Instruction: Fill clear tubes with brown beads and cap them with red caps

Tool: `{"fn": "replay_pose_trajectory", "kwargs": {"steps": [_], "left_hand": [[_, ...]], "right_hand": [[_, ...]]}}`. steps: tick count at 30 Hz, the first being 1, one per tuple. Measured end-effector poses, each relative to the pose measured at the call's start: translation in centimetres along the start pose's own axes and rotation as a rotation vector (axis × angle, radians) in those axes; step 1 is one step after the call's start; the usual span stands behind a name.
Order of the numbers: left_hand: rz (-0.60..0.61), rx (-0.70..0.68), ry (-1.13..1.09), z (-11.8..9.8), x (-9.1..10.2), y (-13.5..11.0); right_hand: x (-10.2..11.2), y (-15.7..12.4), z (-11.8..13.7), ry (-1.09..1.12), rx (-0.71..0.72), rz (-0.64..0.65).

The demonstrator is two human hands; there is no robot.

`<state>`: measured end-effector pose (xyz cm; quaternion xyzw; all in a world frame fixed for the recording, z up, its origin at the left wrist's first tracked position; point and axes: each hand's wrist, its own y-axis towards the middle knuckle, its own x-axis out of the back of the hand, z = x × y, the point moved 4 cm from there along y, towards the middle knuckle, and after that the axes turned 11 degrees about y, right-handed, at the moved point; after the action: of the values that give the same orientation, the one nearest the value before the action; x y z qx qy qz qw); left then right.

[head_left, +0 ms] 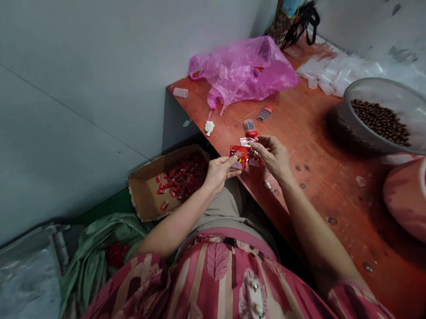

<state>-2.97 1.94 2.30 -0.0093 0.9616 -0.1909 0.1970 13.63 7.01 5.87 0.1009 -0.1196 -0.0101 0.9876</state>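
near the middle of the frame the left hand [219, 171] and the right hand [273, 155] were close together, both pinched on a small red packet [239, 154] held over the near edge of the red table [319, 171]. the left fingers gripped the packet's left side and the right fingers its upper right, where a small clear tube with a red cap [250, 130] stood just above it. whether the right hand also touched that tube could not be told. left of the hands and lower, a cardboard box [146, 193] held a heap of red packets. in the upper middle a pink plastic bag [241, 70] lay on the table, and at the right edge a bowl of dark brown balls [381, 118] sat above a pink tub [405, 199].
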Motion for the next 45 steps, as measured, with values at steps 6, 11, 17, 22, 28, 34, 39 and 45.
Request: {"fn": "replay_pose_trajectory", "kwargs": {"steps": [6, 11, 17, 22, 28, 34, 39, 45], "left_hand": [[0.137, -0.018, 0.097, -0.6, -0.3, -0.6], [0.162, -0.021, 0.207, -0.8, 0.7, 0.0], [-0.007, -0.002, 0.03, -0.9, 1.1, 0.0], [-0.111, 0.081, -0.096, -0.9, 1.8, 0.1], [-0.143, 0.125, -0.181, -0.7, 1.4, 0.3], [-0.204, 0.099, -0.349, -0.6, 1.0, 0.6], [-0.16, 0.108, -0.356, 0.2, -0.2, 0.5], [-0.057, 0.019, -0.233, -0.3, -1.7, -0.7]], "right_hand": [[-2.5, -0.6, 1.4, 0.414, -0.219, 0.322], [-2.4, 3.0, 1.6, -0.065, -0.044, 0.551], [-1.8, 9.8, 0.3, -0.914, 0.433, 0.713], [0.0, 10.5, -0.8, -1.123, 0.377, 0.682], [2.2, 7.2, -1.2, -1.198, 0.17, 0.342], [2.6, -1.4, 0.3, -0.182, -0.067, 0.086], [0.1, -8.0, 1.5, 0.178, -0.238, 0.271], [0.5, -8.0, 2.2, 0.041, -0.13, 0.252]]}}
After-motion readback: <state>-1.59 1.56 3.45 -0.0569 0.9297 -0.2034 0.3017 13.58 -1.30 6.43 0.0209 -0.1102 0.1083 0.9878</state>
